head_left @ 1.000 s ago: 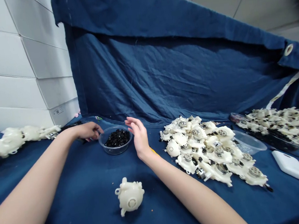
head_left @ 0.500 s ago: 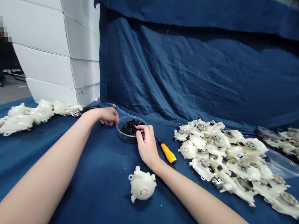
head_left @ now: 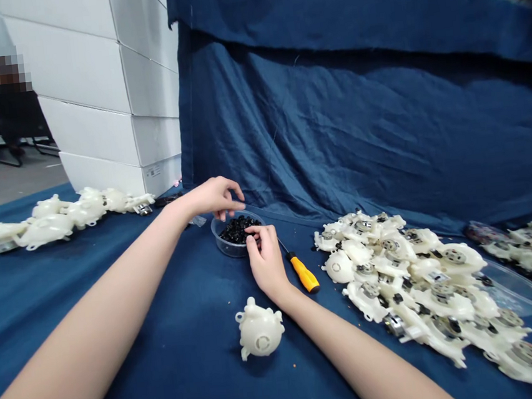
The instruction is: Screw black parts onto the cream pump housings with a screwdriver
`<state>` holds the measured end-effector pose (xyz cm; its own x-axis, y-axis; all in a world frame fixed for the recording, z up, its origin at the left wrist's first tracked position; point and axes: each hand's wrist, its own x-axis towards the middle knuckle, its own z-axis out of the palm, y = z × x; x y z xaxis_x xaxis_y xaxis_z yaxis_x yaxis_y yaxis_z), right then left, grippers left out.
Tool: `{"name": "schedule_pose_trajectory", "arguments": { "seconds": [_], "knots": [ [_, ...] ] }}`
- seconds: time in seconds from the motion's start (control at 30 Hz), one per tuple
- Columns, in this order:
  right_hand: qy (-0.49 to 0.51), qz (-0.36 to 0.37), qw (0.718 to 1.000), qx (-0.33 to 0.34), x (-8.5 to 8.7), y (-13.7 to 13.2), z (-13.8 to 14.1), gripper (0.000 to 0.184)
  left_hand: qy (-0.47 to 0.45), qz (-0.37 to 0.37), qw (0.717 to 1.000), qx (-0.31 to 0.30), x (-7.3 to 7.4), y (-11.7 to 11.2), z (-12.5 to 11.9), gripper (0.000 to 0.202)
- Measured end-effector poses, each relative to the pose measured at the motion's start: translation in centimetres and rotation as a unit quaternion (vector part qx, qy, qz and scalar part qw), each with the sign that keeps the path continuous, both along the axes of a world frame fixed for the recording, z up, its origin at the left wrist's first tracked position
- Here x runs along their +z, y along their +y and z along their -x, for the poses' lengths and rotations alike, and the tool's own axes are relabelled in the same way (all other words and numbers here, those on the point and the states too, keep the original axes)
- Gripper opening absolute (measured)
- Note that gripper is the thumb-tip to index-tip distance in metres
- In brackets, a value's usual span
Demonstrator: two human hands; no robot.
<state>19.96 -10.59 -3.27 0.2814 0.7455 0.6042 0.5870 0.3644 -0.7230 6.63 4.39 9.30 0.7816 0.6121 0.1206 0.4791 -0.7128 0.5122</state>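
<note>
A round clear plastic bowl [head_left: 229, 249] holds a heap of small black parts [head_left: 235, 230]. My left hand [head_left: 219, 196] hovers over the bowl's far left side, fingers loosely bent and apart, with nothing visible in them. On the right, my right hand [head_left: 267, 261] grips the bowl's rim, its index finger reaching over the black parts; some of its fingers are hidden. Beside that hand lies a screwdriver [head_left: 304, 273] with a yellow-orange handle, its shaft toward the bowl. Nearer to me, a single cream plastic housing [head_left: 260, 330] with small lugs rests on the blue cloth.
Many similar housings with metal motors [head_left: 414, 273] are heaped at the right, by a clear plastic lid [head_left: 522, 291]. Another row of housings [head_left: 50, 229] lies at the left. White boxes [head_left: 94, 128] and a blue curtain [head_left: 334, 130] stand behind. A person sits far left.
My left hand has moved right, from the cloth beside the bowl to above it, and its fingers have spread. The right hand stays at the bowl. The view has shifted slightly.
</note>
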Motion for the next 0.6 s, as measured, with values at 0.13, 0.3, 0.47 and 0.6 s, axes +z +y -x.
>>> {"name": "schedule_pose_trajectory", "arguments": {
  "seconds": [0.13, 0.3, 0.47, 0.6],
  "knots": [
    [0.029, -0.007, 1.000, -0.005, 0.2, -0.2, 0.1, 0.020, 0.013, -0.057, 0.998, -0.023, -1.1, -1.3, -2.1, 0.039],
    [0.120, -0.008, 0.990, -0.069, -0.2, 0.1, -0.5, 0.034, 0.112, -0.069, 0.988, -0.076, -1.8, -2.3, -3.4, 0.037],
    [0.191, 0.050, 0.978, -0.068, -1.0, 1.4, -1.5, 0.054, 0.180, -0.072, 0.979, -0.059, -0.4, -2.3, -2.4, 0.029],
    [0.219, 0.060, 0.973, -0.047, -0.9, 1.9, -1.7, 0.048, 0.178, -0.089, 0.980, -0.023, 0.4, -2.0, -1.6, 0.033]
  ]
}}
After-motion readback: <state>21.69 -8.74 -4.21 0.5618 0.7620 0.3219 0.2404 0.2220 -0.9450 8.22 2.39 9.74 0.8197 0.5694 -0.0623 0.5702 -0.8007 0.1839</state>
